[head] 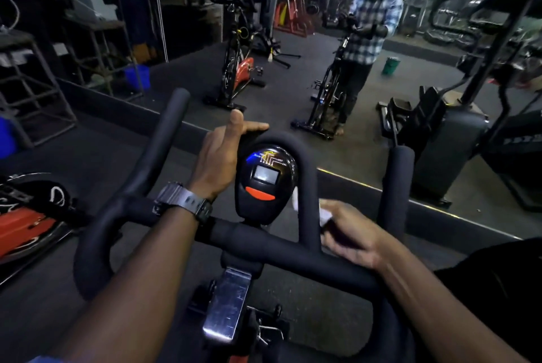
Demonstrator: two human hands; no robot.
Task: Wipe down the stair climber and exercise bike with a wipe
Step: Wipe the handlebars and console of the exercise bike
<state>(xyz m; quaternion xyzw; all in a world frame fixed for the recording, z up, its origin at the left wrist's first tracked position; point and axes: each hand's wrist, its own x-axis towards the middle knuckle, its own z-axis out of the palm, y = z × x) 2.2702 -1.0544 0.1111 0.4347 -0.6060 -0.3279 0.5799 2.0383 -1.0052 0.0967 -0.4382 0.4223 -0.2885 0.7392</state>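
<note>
The exercise bike's black padded handlebar fills the foreground, with its oval console standing at the middle inside a padded loop. My left hand rests on the upper left of that loop beside the console, its fingers lying along the padding. My right hand, blurred, pinches a white wipe against the loop's right leg. The stair climber stands at the right, against the mirror.
A wall mirror ahead reflects a person at this bike and a second red and black bike. A green bucket shows in the reflection. A metal rack stands at the left. A red flywheel lies low left.
</note>
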